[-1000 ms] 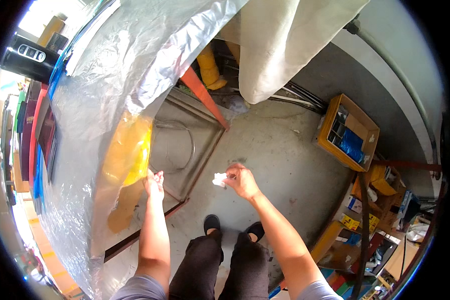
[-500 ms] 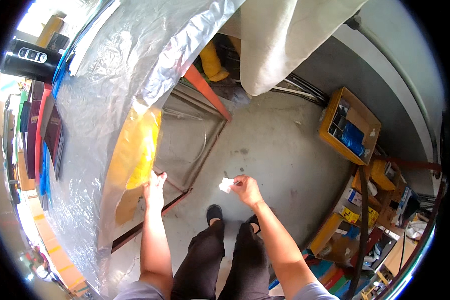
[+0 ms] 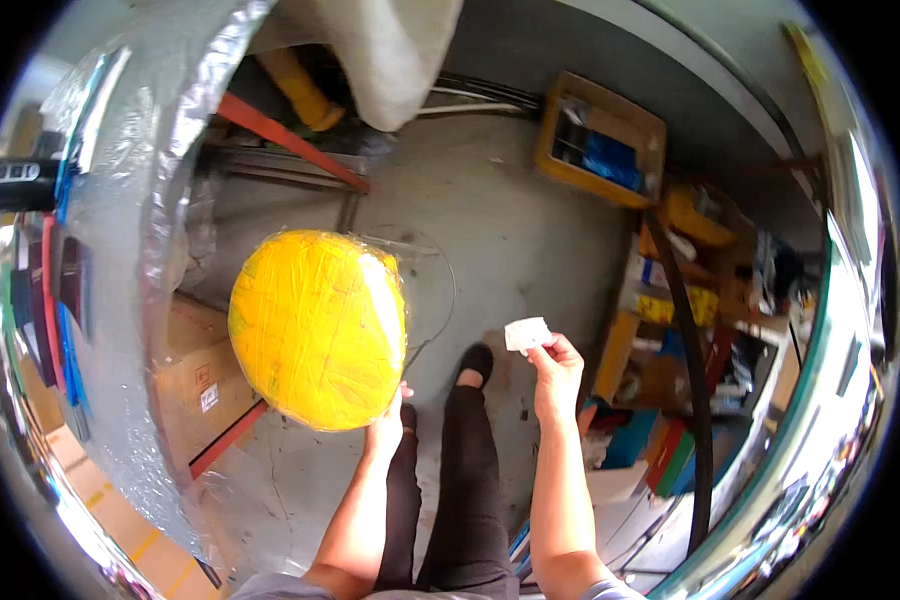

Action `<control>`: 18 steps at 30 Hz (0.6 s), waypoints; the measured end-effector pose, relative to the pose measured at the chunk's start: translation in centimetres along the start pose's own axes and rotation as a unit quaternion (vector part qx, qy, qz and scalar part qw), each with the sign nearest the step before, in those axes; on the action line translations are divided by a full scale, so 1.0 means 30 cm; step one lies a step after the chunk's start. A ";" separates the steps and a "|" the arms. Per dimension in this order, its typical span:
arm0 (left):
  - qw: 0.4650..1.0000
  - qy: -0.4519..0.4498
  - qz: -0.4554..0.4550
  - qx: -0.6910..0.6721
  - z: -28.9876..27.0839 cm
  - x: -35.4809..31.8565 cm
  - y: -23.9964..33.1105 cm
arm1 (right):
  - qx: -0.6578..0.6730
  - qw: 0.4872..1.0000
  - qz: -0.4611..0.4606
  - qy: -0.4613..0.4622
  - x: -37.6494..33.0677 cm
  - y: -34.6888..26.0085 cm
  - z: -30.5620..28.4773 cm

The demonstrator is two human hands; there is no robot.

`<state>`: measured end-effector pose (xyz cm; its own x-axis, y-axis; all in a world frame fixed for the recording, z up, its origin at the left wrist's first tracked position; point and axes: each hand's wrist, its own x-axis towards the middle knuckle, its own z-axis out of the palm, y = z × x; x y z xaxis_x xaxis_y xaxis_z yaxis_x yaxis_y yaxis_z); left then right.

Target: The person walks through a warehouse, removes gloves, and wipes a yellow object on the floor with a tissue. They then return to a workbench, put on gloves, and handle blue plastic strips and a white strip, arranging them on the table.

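Note:
A big rounded bundle [image 3: 315, 330], wrapped all over in shiny yellow tape, hangs at left of centre. My left hand [image 3: 385, 425] grips it at its lower right edge; most of the fingers are hidden behind it. Off to the right, my right hand [image 3: 557, 370] pinches a small white slip of paper [image 3: 526, 334] between thumb and fingers. The slip is held apart from the bundle, above the floor.
Clear plastic sheeting [image 3: 120, 290] drapes over the left side. Beneath it are a cardboard box [image 3: 202, 375] and a red metal bar [image 3: 295, 143]. A yellow crate [image 3: 602, 140] and cluttered shelves [image 3: 660, 340] stand at right, crossed by a dark post [image 3: 685, 390].
My left hand has brought the yellow bundle out from behind the plastic sheeting, to the right. The view has turned right, and my right hand still holds the paper.

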<state>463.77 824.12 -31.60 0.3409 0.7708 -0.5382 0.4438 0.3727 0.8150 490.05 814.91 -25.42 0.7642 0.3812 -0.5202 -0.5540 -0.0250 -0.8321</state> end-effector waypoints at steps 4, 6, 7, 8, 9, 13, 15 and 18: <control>0.989 -0.087 0.038 0.112 0.103 -0.102 -0.051 | 0.054 0.998 0.025 0.034 -0.198 -0.060 -0.079; 0.989 -0.123 0.042 0.072 0.162 -0.146 -0.152 | 0.146 0.987 0.034 0.050 -0.286 -0.055 -0.104; 0.990 -0.132 0.034 0.039 0.210 -0.163 -0.226 | 0.165 0.984 0.032 0.063 -0.313 -0.018 -0.134; 0.990 -0.139 0.025 0.010 0.242 -0.180 -0.283 | 0.177 0.980 0.035 0.078 -0.342 0.010 -0.150; 0.986 -0.157 0.032 0.045 0.265 -0.197 -0.339 | 0.179 0.980 0.033 0.082 -0.362 0.031 -0.166; 0.957 -0.173 0.147 0.179 0.351 -0.337 -0.499 | 0.160 0.982 0.019 0.095 -0.454 0.126 -0.260; 0.939 -0.213 0.127 0.239 0.366 -0.373 -0.534 | 0.143 0.983 0.025 0.113 -0.487 0.135 -0.286; 0.924 -0.299 0.062 0.229 0.368 -0.406 -0.501 | -0.035 0.979 -0.062 0.191 -0.515 0.205 -0.345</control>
<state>462.10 803.43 -39.68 0.7493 0.3180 -0.5808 0.6277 -0.0619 0.7760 478.25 799.31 -24.48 0.8988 0.0132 -0.4381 -0.4363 -0.0689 -0.8972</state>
